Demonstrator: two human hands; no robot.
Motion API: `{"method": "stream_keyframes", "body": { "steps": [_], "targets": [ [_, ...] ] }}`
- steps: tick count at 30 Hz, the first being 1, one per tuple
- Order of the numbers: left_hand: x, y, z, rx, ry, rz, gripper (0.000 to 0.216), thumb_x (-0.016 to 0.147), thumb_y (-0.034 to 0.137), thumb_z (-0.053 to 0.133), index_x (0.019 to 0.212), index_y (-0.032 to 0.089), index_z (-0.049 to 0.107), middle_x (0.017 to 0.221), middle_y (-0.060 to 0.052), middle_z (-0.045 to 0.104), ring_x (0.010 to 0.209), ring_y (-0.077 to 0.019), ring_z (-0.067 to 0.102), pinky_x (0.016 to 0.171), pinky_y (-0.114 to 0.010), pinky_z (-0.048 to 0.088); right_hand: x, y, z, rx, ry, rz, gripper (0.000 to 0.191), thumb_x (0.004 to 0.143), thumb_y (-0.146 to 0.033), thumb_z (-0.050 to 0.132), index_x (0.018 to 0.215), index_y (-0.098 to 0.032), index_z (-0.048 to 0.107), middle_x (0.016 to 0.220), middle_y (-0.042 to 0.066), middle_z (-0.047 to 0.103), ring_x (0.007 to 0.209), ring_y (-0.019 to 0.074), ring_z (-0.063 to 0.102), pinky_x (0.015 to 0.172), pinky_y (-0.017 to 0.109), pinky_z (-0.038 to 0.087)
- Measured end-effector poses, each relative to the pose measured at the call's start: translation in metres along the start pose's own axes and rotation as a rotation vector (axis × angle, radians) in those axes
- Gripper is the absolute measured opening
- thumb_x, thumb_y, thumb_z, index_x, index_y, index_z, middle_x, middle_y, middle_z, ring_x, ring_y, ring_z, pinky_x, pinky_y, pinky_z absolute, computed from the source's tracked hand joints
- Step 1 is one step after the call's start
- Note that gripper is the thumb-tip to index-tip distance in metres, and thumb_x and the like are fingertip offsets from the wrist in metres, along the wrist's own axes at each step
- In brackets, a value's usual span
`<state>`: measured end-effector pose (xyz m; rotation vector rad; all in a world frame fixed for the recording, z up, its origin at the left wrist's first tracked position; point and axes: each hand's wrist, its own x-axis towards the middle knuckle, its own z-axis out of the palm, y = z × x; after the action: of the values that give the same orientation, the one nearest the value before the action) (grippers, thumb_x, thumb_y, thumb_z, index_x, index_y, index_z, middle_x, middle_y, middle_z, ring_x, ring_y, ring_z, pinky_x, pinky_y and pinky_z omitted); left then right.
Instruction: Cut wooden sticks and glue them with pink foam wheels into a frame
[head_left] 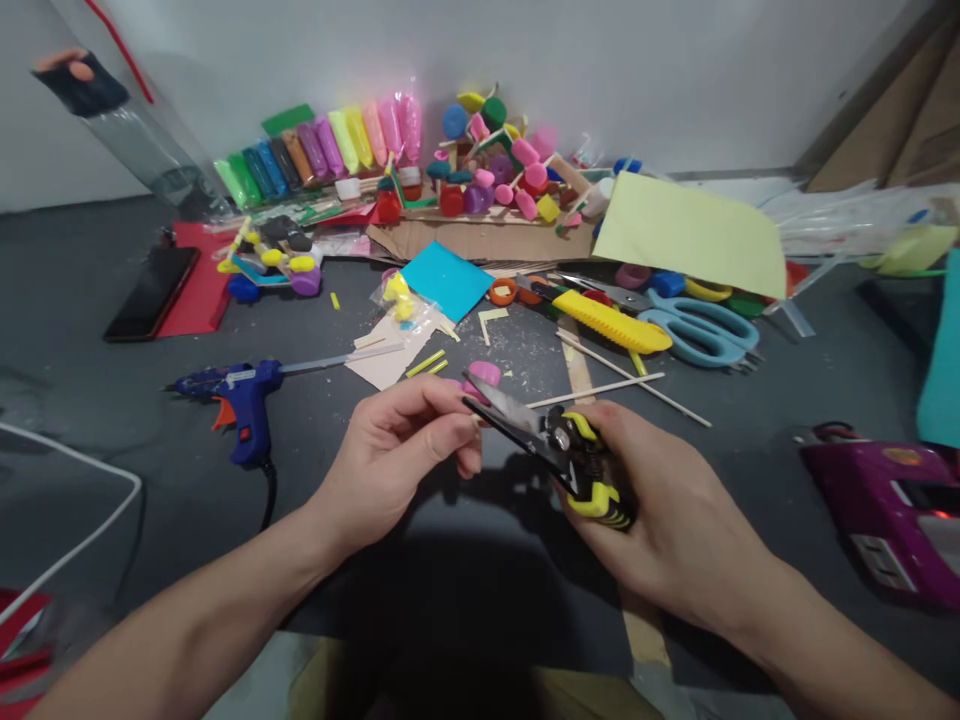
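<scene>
My right hand (660,500) is wrapped round a pair of yellow-and-black snips (559,440), whose blades stand apart and point left. Thumb and fingers of my left hand (409,445) are pinched together right at the blade tips; what they hold is too small and hidden to make out. Just behind the blades shows a pink rounded piece (484,374), partly covered. Two thin wooden sticks (637,382) lie crossed on the dark table beyond my right hand. Short yellow-green sticks (426,363) lie beyond my left hand.
At left lies a blue glue gun (251,390) with its cord. A yellow cutter knife (611,320) and blue-handled scissors (697,325) lie behind the sticks. Coloured clay packets (322,145) and small models (517,170) line the wall. A purple device (885,510) stands right.
</scene>
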<state>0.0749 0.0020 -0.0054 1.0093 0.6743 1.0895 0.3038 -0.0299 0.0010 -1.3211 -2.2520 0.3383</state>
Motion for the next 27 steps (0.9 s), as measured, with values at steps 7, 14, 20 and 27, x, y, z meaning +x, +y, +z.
{"method": "stream_keyframes", "body": {
  "steps": [7,14,20,27],
  "targets": [
    [0.0007,-0.0013,-0.0005,-0.026,0.019,0.028,0.004,0.087,0.020,0.076,0.086,0.022,0.073,0.068,0.004,0.073,0.061,-0.0060,0.069,0.065,-0.014,0.056,-0.0004,0.0010,0.0013,-0.020,0.008,-0.025,0.028,0.078,-0.021,0.054,0.106,-0.016,0.054,0.086,0.009,0.063,0.073,0.0228,0.062,0.059,0.031,0.049],
    [-0.0001,-0.0008,0.0012,-0.003,0.015,0.045,0.005,0.088,0.021,0.075,0.085,0.020,0.071,0.066,0.003,0.071,0.059,-0.0077,0.067,0.062,-0.018,0.056,-0.0002,0.0034,0.0014,-0.069,0.042,-0.035,0.027,0.078,-0.021,0.055,0.104,-0.015,0.053,0.085,0.009,0.062,0.072,0.0240,0.062,0.059,0.032,0.047],
    [-0.0007,-0.0007,0.0008,0.026,0.031,0.017,0.009,0.087,0.024,0.076,0.083,0.020,0.069,0.064,0.003,0.070,0.058,-0.0094,0.066,0.063,-0.021,0.056,-0.0006,0.0017,-0.0005,-0.116,0.031,-0.039,0.027,0.078,-0.021,0.053,0.105,-0.017,0.051,0.086,0.010,0.062,0.072,0.0249,0.062,0.061,0.034,0.048],
    [-0.0002,-0.0003,0.0002,-0.011,-0.007,0.003,0.006,0.088,0.022,0.075,0.085,0.020,0.070,0.066,0.004,0.071,0.060,-0.0060,0.065,0.065,-0.016,0.053,0.0005,0.0019,-0.0005,-0.078,-0.012,-0.023,0.025,0.080,-0.022,0.055,0.104,-0.016,0.052,0.083,0.008,0.060,0.070,0.0227,0.060,0.058,0.031,0.047]
  ]
}}
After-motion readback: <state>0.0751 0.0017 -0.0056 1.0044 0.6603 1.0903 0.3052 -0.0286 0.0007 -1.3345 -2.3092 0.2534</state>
